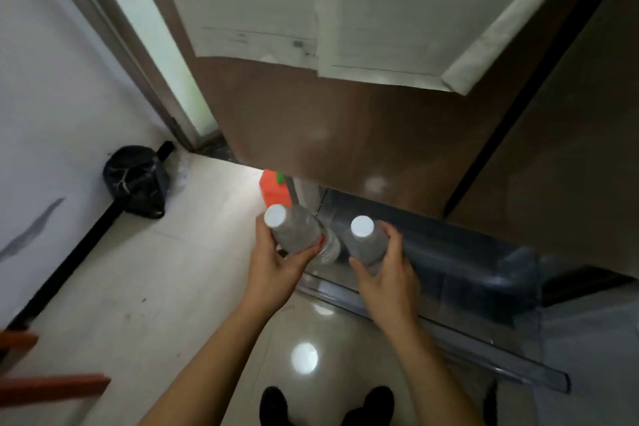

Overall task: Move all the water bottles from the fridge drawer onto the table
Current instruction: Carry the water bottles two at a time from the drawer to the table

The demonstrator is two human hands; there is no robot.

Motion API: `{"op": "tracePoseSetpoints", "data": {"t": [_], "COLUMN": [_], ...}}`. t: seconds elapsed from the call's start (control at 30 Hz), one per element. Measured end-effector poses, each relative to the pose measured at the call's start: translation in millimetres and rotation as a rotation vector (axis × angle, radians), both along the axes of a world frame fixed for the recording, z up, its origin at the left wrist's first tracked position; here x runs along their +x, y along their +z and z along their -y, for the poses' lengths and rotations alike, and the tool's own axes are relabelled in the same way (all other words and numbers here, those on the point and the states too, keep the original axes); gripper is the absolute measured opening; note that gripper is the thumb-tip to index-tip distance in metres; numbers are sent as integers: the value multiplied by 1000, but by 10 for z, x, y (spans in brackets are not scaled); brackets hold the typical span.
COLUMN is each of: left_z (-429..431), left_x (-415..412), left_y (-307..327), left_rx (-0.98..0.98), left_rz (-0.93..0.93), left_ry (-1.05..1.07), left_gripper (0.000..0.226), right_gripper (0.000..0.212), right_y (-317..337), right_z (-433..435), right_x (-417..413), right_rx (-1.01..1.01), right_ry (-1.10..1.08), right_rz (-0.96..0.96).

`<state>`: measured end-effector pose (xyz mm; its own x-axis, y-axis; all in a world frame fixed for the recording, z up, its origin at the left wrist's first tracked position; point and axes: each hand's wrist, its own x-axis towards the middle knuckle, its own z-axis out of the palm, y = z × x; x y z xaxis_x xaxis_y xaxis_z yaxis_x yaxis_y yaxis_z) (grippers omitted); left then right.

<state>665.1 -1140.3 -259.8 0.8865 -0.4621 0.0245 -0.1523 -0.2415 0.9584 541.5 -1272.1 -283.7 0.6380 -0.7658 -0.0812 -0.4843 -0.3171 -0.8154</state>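
Observation:
My left hand [276,264] grips a clear water bottle [294,230] with a white cap, held upright above the left end of the fridge drawer. My right hand [389,270] grips a second white-capped water bottle [366,242] just to its right, over the drawer. Between the two, a third bottle [330,247] lies lower, partly hidden behind them. The pulled-out fridge drawer [466,270] is a clear, dark-looking bin running to the right below the brown fridge door [345,135]. The table is out of sight.
An orange carton [275,192] with a green top stands behind the bottles. A black rubbish bag [138,181] sits on the tiled floor by the white wall at left. Red-brown wooden pieces [52,386] show at the bottom left. My shoes [328,405] are at the bottom edge.

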Motion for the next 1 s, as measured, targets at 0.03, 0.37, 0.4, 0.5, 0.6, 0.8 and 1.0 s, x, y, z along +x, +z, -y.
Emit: {"op": "tracePoseSetpoints", "data": {"t": [0.03,0.37,0.4,0.5,0.6,0.8,1.0], "left_z": [-97,-2159,-2494,-3583,-4681,-6455,-7757], "left_x": [-2,115,109,22,-148,-614,-971], "left_y": [83,761,798,916,1006,1036,862], "left_rx": [-40,-55,-56,-13,34,78,49], "left_rz": [-9,216,216,225,240,233,173], "left_ry": [41,289,318,401,517,762,1011], "left_gripper": [69,69,69,71,72,71,74], "right_gripper": [78,82,81,76,77,68,70], "right_y": [87,984,1031,1071,1083,1229,1207], "right_z": [-40,-1548,-1850,-2854,-3983,-5896,-7366], "right_x": [60,689,740,910,1084,1219,1350], "right_rx": [-35,-141,-110,6,91,196,231], "right_ry": [52,565,598,705,894,1334,1637], "right_rz": [24,345,364,420,442,403,334]}}
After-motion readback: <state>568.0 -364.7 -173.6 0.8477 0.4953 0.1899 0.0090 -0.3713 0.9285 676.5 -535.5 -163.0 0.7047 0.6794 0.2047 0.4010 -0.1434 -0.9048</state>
